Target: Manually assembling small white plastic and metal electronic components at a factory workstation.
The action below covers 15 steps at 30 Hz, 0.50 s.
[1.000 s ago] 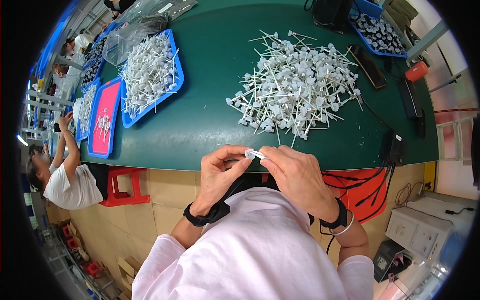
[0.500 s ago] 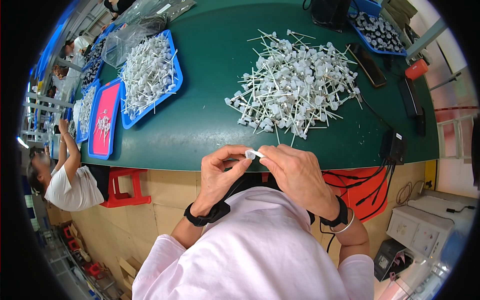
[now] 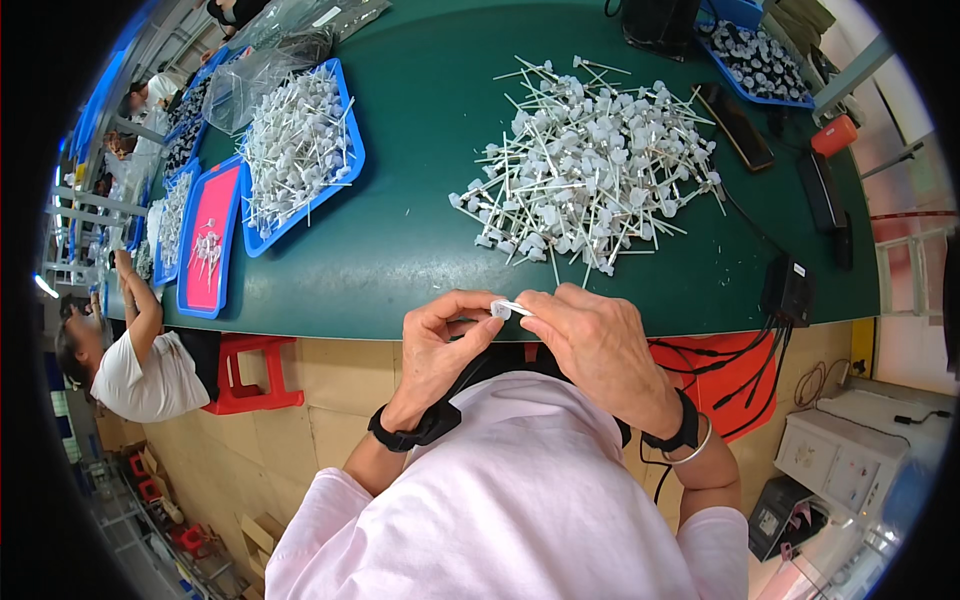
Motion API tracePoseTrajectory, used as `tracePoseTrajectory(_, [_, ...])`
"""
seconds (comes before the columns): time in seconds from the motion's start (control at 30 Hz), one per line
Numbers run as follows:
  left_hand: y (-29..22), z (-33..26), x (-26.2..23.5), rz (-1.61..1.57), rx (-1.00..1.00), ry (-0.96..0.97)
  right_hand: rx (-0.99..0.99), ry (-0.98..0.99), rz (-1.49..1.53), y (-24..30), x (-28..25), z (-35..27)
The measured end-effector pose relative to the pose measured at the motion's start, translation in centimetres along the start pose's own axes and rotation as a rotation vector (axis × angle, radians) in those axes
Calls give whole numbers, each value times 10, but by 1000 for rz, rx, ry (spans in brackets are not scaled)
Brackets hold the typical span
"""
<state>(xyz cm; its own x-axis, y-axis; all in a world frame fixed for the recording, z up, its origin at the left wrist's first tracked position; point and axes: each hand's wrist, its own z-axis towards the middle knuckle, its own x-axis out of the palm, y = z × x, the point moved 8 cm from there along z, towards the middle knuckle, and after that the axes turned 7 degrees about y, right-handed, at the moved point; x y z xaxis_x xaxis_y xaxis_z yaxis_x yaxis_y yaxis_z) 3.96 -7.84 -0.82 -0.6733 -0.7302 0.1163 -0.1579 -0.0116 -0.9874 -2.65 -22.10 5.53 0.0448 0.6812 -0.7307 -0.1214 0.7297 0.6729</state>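
Gripped the pale head of a small white piece (image 3: 500,310) between thumb and forefinger of the left hand (image 3: 445,338). Pinched the same piece at three o'clock of that head, on its slim white part, with thumb and forefinger of the right hand (image 3: 592,345); could not tell its full length beneath the fingers. Held the piece at twelve o'clock from the pale pink shirt (image 3: 490,480), by the near edge of the green table (image 3: 420,250).

Taking the held piece as the dial's centre, saw at one o'clock a loose pile of white stemmed pieces (image 3: 590,170), and at two a dark phone (image 3: 733,125) just beside the pile. Noted at ten a blue tray (image 3: 357,152) heaped with similar pieces, and at nine a pink-lined tray (image 3: 203,287) bearing a small cluster of them. Found at three a black box (image 3: 787,297) with cables. Spotted between eight and nine a red stool (image 3: 250,378) and, farther out, a co-worker (image 3: 150,378) in a white top.
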Motion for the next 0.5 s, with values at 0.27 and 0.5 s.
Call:
tracePoseTrajectory(0.27, [-1,-1,-2,4,2,-7,7,-11,234,-15,5,0])
tracePoseTrajectory(0.5, [-6,0,0,34,47,-23,243,178,753,-43,36,-5])
